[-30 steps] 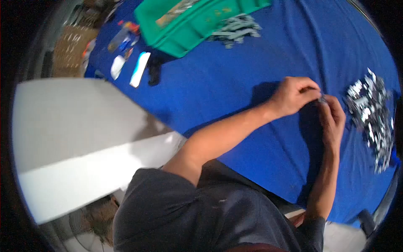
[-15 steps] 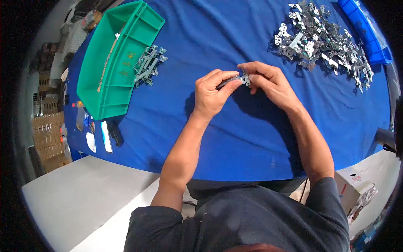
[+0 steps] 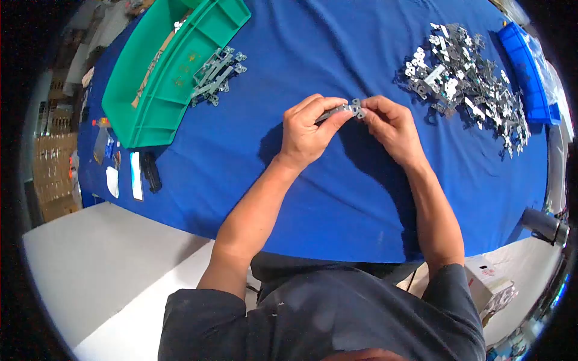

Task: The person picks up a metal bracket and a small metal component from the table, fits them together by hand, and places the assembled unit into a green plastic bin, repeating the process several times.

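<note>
My left hand (image 3: 307, 129) is closed on a small metal hinge-like bracket (image 3: 355, 109), its thumb and fingers pinching the long part. The bracket's silvery end with holes sticks out between both hands, above the blue cloth. At that end, the thumb and forefinger of my right hand (image 3: 392, 127) are pinched together against the metal. Whether a smaller piece sits between those right fingertips is hidden. To the left, a small stack of similar metal brackets (image 3: 218, 75) lies beside a green bin. A larger loose heap of metal brackets (image 3: 463, 78) is spread at the right.
The green plastic bin (image 3: 147, 129) stands at the left, with a cardboard strip inside. A blue tray (image 3: 530, 75) is at the far right. A phone (image 3: 136, 175) and a black object (image 3: 152, 173) lie near the left edge. A dark cylinder (image 3: 545, 227) is at the right edge.
The head view has shifted slightly. My right fingers, spread around the bracket's end before, are now drawn together in a pinch on it. My left hand keeps its hold.
</note>
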### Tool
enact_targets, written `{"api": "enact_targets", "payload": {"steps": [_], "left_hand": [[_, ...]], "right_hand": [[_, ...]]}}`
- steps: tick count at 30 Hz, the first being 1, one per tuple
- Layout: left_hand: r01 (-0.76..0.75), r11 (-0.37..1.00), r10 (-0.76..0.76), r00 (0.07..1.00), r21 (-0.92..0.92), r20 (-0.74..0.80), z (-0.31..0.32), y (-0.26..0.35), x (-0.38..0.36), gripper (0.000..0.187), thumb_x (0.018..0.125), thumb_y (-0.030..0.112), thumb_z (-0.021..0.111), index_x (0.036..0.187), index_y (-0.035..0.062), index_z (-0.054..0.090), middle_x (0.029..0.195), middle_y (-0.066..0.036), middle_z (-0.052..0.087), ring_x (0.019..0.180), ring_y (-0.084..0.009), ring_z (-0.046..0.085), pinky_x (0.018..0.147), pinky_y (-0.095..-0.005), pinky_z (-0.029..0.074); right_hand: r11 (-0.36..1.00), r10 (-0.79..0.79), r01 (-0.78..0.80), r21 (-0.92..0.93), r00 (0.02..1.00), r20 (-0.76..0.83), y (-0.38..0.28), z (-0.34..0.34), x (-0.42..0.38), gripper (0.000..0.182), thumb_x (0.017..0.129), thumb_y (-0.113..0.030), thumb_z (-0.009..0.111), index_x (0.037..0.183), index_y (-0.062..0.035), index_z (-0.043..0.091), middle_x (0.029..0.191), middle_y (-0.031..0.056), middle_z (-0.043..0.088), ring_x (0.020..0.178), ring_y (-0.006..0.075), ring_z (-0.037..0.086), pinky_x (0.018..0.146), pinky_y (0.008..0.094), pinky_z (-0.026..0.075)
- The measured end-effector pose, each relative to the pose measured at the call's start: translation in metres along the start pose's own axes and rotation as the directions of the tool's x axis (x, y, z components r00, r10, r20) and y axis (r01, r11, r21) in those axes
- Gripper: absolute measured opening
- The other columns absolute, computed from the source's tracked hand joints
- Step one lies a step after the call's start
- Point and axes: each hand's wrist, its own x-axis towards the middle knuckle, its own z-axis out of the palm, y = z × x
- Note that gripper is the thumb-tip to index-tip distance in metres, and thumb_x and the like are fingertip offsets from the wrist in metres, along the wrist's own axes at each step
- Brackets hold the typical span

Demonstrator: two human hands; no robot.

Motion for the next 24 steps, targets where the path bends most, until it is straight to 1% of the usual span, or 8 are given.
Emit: {"api": "enact_targets", "payload": {"steps": [4, 6, 8, 9, 14, 17, 22, 24], "left_hand": [[-0.013, 1.0, 0.013, 1.0, -0.021, 0.001, 0.002, -0.003, 0.001, 0.015, 0.086, 0.011, 0.08, 0.098, 0.0026, 0.076, 0.077, -0.006, 0.067, 0.065, -0.0125, 0.06, 0.058, -0.028, 0.045], [-0.052, 0.998, 0.051, 0.999, -0.036, -0.012, 0.003, -0.009, 0.001, 0.016, 0.087, 0.016, 0.079, 0.097, 0.0038, 0.075, 0.081, -0.01, 0.07, 0.069, -0.0218, 0.066, 0.062, -0.033, 0.05], [-0.023, 0.999, 0.024, 0.999, -0.039, 0.046, 0.0, -0.009, 0.003, 0.017, 0.088, 0.02, 0.078, 0.095, 0.0046, 0.075, 0.084, -0.012, 0.072, 0.073, -0.0248, 0.069, 0.067, -0.0366, 0.054], [-0.093, 0.994, 0.092, 0.996, -0.06, -0.018, 0.004, -0.017, 0.0, 0.017, 0.087, 0.02, 0.077, 0.093, 0.0045, 0.075, 0.084, -0.012, 0.072, 0.073, -0.0267, 0.07, 0.066, -0.0379, 0.053], [-0.059, 0.998, 0.059, 0.998, -0.029, 0.001, 0.005, -0.021, -0.003, 0.018, 0.082, 0.02, 0.079, 0.088, 0.0039, 0.074, 0.078, -0.012, 0.07, 0.072, -0.0288, 0.07, 0.064, -0.0394, 0.054], [-0.076, 0.997, 0.076, 0.997, -0.026, -0.006, 0.007, -0.018, -0.003, 0.018, 0.081, 0.021, 0.079, 0.085, 0.0044, 0.073, 0.077, -0.011, 0.069, 0.071, -0.0297, 0.07, 0.064, -0.0401, 0.054], [-0.08, 0.997, 0.081, 0.996, -0.003, 0.043, 0.01, -0.018, -0.006, 0.017, 0.081, 0.022, 0.079, 0.084, 0.0063, 0.073, 0.077, -0.011, 0.069, 0.072, -0.0314, 0.069, 0.065, -0.0409, 0.054], [-0.111, 0.994, 0.11, 0.991, 0.0, 0.078, 0.01, -0.019, -0.007, 0.017, 0.081, 0.022, 0.079, 0.084, 0.0065, 0.073, 0.077, -0.011, 0.069, 0.073, -0.0315, 0.069, 0.065, -0.0409, 0.054]], "right_hand": [[0.997, 0.004, -0.004, -0.072, 1.0, 0.003, -0.001, -0.003, -0.001, 0.015, 0.099, -0.011, 0.063, 0.109, -0.0017, 0.07, 0.082, -0.0018, 0.063, 0.071, 0.0074, 0.055, 0.063, 0.0244, 0.044], [0.997, 0.031, -0.031, -0.075, 1.0, -0.004, 0.001, -0.003, 0.0, 0.015, 0.099, -0.012, 0.062, 0.109, -0.0025, 0.07, 0.08, -0.0031, 0.06, 0.068, 0.0062, 0.051, 0.059, 0.0234, 0.041], [0.994, 0.05, -0.052, -0.1, 0.999, -0.014, 0.005, -0.003, 0.002, 0.016, 0.099, -0.011, 0.062, 0.11, -0.0022, 0.069, 0.078, -0.0042, 0.057, 0.065, 0.005, 0.048, 0.056, 0.023, 0.038], [0.991, 0.037, -0.041, -0.126, 0.999, -0.029, 0.008, -0.001, 0.002, 0.016, 0.099, -0.011, 0.062, 0.11, -0.0017, 0.068, 0.077, -0.0047, 0.055, 0.064, 0.0045, 0.047, 0.054, 0.0232, 0.037], [0.999, 0.026, -0.023, 0.047, 0.997, -0.073, -0.002, 0.012, 0.002, 0.024, 0.101, -0.009, 0.057, 0.119, 0.0024, 0.067, 0.089, 0.0007, 0.062, 0.072, 0.0057, 0.051, 0.062, 0.0214, 0.039], [0.99, 0.06, -0.059, 0.126, 0.998, -0.002, 0.009, -0.001, 0.004, 0.028, 0.101, -0.01, 0.056, 0.124, 0.003, 0.066, 0.095, 0.0033, 0.063, 0.075, 0.0065, 0.052, 0.065, 0.0207, 0.04], [0.995, 0.081, -0.08, 0.066, 0.997, -0.01, 0.012, -0.003, 0.002, 0.018, 0.105, -0.02, 0.058, 0.103, -0.0043, 0.066, 0.083, -0.004, 0.056, 0.068, 0.0017, 0.043, 0.058, 0.0193, 0.032], [0.995, -0.007, 0.014, 0.095, 0.997, -0.071, 0.015, 0.0, 0.004, 0.017, 0.105, -0.02, 0.058, 0.104, -0.0048, 0.066, 0.081, -0.0051, 0.055, 0.067, 0.0016, 0.042, 0.057, 0.0194, 0.032]]}}
